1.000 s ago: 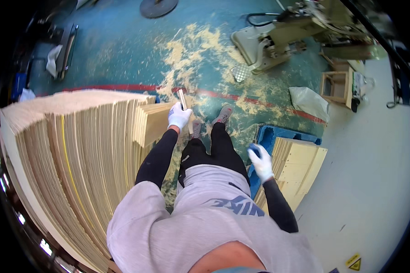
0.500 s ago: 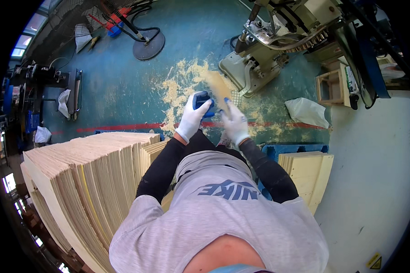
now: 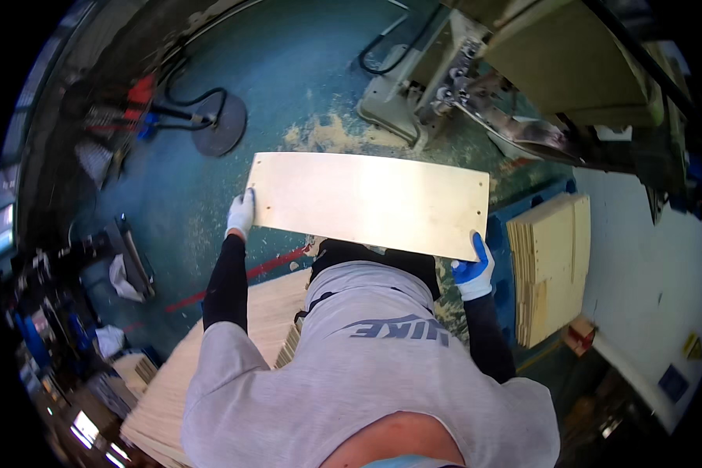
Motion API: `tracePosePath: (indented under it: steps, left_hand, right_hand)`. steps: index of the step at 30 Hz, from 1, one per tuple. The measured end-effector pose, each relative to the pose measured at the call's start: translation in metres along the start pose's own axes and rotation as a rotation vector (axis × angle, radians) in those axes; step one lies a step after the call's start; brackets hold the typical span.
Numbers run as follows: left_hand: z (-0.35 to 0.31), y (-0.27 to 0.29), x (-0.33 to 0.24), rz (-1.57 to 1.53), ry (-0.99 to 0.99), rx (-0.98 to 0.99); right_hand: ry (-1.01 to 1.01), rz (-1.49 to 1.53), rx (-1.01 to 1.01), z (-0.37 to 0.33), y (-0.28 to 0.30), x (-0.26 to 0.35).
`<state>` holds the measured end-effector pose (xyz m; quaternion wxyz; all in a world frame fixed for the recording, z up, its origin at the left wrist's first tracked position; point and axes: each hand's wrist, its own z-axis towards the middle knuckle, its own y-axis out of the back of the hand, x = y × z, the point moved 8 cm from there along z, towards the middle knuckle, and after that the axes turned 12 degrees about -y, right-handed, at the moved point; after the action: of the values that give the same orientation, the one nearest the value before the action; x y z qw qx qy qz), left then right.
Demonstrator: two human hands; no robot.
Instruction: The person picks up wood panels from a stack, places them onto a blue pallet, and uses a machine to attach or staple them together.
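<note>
A pale rectangular wooden board (image 3: pixel 366 199) with small dark holes near its short ends lies broadside before me, held out over the floor. At its left end my left hand (image 3: pixel 240 212), in a white and blue glove, grips the edge. My right hand (image 3: pixel 476 269), gloved the same way, is closed on the near right corner, with the blue thumb along the board's end. Fingers under the board are hidden on both sides.
A large stack of wooden sheets (image 3: pixel 210 366) stands at my left. On the right, more boards (image 3: pixel 554 265) sit on a blue pallet (image 3: pixel 503 290). A machine (image 3: pixel 402 93) stands ahead on the right, near sawdust (image 3: pixel 331 134). A round metal base (image 3: pixel 220 125) is at far left.
The board, earlier blurred and narrow by my right hand, now shows its broad face. My hands have moved apart to its two ends, and the left has taken hold. The view has turned right.
</note>
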<state>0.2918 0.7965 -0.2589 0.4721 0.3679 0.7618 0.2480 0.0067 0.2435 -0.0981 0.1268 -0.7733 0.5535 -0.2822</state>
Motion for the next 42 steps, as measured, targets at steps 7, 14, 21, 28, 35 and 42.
tracePosePath:
  steps: [7, 14, 21, 28, 35, 42]
  left_hand:
    - [0.035, 0.063, -0.068, -0.432, 0.013, 0.38]
    - [0.033, 0.159, -0.086, -0.398, -0.012, 0.003]
    - [0.036, 0.191, -0.081, -0.303, 0.065, 0.296]
    - [0.047, 0.194, -0.044, -0.392, 0.051, 0.239]
    - [0.027, 0.2, -0.085, -0.21, -0.036, 0.177]
    - [0.004, 0.186, -0.043, -0.43, -0.084, 0.088]
  right_hand:
    - [0.128, -0.133, -0.202, 0.022, 0.001, 0.004]
    - [0.256, -0.314, -0.236, 0.089, -0.072, 0.031]
    - [0.173, -0.229, -0.122, 0.089, -0.066, 0.024]
    - [0.105, -0.284, -0.221, 0.093, -0.074, 0.011]
    - [-0.004, -0.35, -0.229, 0.096, -0.05, -0.004]
    - [0.101, -0.4, -0.065, 0.062, -0.069, -0.008]
